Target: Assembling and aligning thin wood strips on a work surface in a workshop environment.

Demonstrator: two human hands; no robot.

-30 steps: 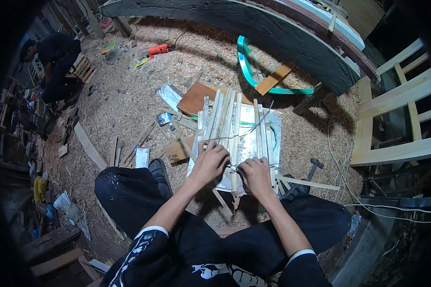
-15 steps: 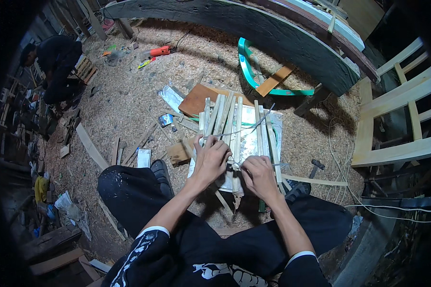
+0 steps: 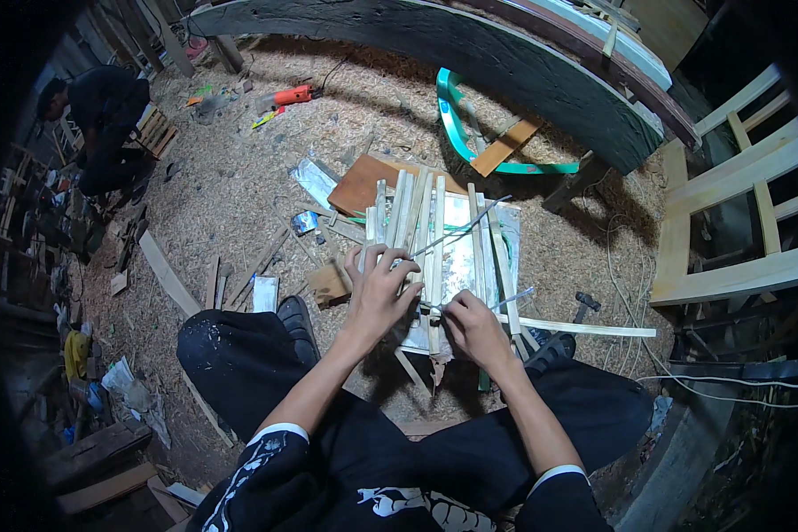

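You had two hands over one bundle of sticks (image 3: 438, 226), which lay on a pale panel (image 3: 457, 273) in front of your crossed legs. At least six sticks stood close together on the left side and three more on the right; overlap kept the exact number from view. Your left hand (image 3: 379, 288) was over the left group, its fingers spread and half curled; you could not tell whether their tips had hold of anything. Your right hand (image 3: 476, 326), near the sticks' lower end, had thumb and forefinger pinched together on a thin tie (image 3: 490, 211). Two lengths of that tie showed, one slanting up across the sticks, the other poking out past your right hand. One pale strip (image 3: 607, 331) jutted to the right, near one hammer (image 3: 586, 304). Beyond the panel were one brown board (image 3: 356, 184), one can (image 3: 304, 222), one red tool (image 3: 294, 94) and one curved green piece (image 3: 453, 124). One co-worker (image 3: 106, 111) crouched at the far left.
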